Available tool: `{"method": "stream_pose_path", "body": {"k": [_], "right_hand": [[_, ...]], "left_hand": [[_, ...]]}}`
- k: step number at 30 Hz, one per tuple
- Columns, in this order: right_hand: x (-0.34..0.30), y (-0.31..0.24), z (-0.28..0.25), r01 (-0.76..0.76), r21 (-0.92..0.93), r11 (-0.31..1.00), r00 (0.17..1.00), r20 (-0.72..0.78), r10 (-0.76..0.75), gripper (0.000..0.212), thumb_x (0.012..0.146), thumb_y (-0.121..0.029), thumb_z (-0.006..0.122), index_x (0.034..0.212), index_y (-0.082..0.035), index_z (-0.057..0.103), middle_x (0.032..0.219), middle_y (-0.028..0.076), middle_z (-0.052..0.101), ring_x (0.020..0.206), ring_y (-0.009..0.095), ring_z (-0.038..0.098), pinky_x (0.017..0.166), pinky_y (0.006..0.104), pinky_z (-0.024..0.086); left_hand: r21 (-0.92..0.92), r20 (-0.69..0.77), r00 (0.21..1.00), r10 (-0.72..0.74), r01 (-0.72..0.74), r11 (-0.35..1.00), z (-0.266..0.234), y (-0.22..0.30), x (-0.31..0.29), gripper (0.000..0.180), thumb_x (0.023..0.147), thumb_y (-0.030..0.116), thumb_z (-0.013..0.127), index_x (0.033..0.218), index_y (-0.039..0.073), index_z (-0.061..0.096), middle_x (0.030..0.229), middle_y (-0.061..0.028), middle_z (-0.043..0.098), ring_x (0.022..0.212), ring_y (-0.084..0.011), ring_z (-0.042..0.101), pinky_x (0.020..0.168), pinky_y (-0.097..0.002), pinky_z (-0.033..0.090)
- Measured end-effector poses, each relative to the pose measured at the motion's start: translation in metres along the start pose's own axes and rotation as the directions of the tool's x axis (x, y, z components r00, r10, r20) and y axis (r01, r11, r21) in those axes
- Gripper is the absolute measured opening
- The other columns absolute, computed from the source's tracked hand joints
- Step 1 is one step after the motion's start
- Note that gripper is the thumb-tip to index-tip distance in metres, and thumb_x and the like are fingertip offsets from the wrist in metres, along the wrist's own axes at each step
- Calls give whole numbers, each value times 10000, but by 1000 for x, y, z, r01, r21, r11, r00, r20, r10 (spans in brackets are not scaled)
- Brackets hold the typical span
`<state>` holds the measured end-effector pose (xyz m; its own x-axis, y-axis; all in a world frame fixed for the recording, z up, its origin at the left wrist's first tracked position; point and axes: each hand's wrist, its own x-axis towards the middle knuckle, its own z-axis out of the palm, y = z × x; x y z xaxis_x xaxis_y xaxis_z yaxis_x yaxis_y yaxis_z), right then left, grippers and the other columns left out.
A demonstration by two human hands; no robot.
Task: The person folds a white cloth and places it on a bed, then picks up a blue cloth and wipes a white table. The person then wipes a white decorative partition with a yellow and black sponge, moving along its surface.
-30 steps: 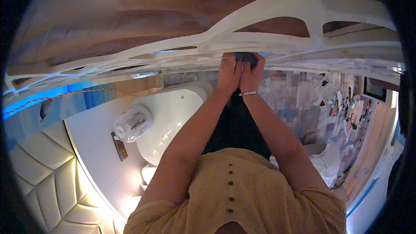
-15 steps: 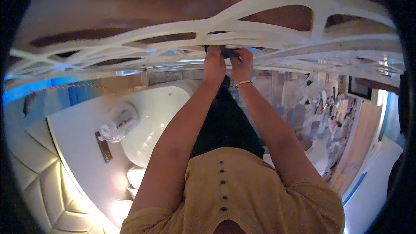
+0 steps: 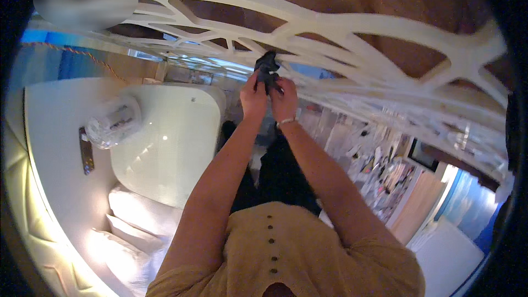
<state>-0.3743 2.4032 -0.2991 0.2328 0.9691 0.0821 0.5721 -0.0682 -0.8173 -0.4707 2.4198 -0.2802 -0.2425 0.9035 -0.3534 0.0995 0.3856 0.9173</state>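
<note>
Both arms stretch forward at chest height. Between my hands is a crumpled piece of black cloth (image 3: pixel 267 65), its loose upper end standing above the fingers. My left hand (image 3: pixel 253 98) grips its left side with bent fingers. On the right side, my right hand (image 3: pixel 284 100), with a thin bracelet at the wrist, pinches the cloth, close beside the left one. Just beyond the cloth is a white openwork lattice panel (image 3: pixel 324 25); whether the two touch, I cannot tell.
At the left lie a pale, rounded mattress-like surface (image 3: pixel 170 132), pillows (image 3: pixel 137 228), a clear plastic container (image 3: pixel 113 124) and a dark remote-like object (image 3: pixel 86 154). A twisted orange cord (image 3: pixel 82 52) hangs at the upper left. Many small items (image 3: pixel 385 170) clutter the right side.
The view has swung and tilted, so the lattice now slants down to the right. My hands have drawn back from the lattice with the black cloth, which now shows more fully.
</note>
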Motion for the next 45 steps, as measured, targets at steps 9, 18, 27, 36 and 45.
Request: {"method": "stream_pose_path", "body": {"k": [9,18,27,36,45], "right_hand": [[64,36,-9,196,165,967,980,-54,-190,213,840,-86,600,1020,27,590,1058,122,579,914,200,562,770,309,464],[66,134,-25,447,41,894,888,97,-449,208,849,-154,584,1012,-25,582,1007,143,612,966,299,553,846,377,450],[12,101,-5,-35,324,945,967,251,-50,277,799,11,637,1064,7,556,1116,99,577,996,194,562,842,294,471],[76,59,73,627,-51,777,716,432,-549,296,851,-44,530,1139,28,537,1230,186,506,1150,348,484,984,388,397],[39,87,32,728,-310,611,651,593,-475,319,853,-75,535,1152,38,517,1236,183,497,1180,336,451,1009,404,362]], "left_hand": [[-232,-203,976,80,-127,964,87,-28,14,231,921,189,468,1015,4,570,924,-126,621,830,-202,583,747,-330,460],[-409,-241,967,87,-182,894,144,-72,5,371,833,-29,458,1202,4,476,1085,-173,543,1032,-284,533,884,-345,423],[-590,-373,896,-240,-30,807,90,-65,4,445,841,21,538,1271,-47,446,1174,-192,550,979,-242,569,845,-314,452],[-301,-475,879,-48,-110,947,66,-131,122,393,915,190,468,1222,-47,406,1130,-262,526,1051,-407,509,945,-416,384],[-858,-21,972,-234,103,503,105,-137,45,281,938,205,460,1120,-10,464,934,-127,566,867,-216,525,814,-329,441]]}}
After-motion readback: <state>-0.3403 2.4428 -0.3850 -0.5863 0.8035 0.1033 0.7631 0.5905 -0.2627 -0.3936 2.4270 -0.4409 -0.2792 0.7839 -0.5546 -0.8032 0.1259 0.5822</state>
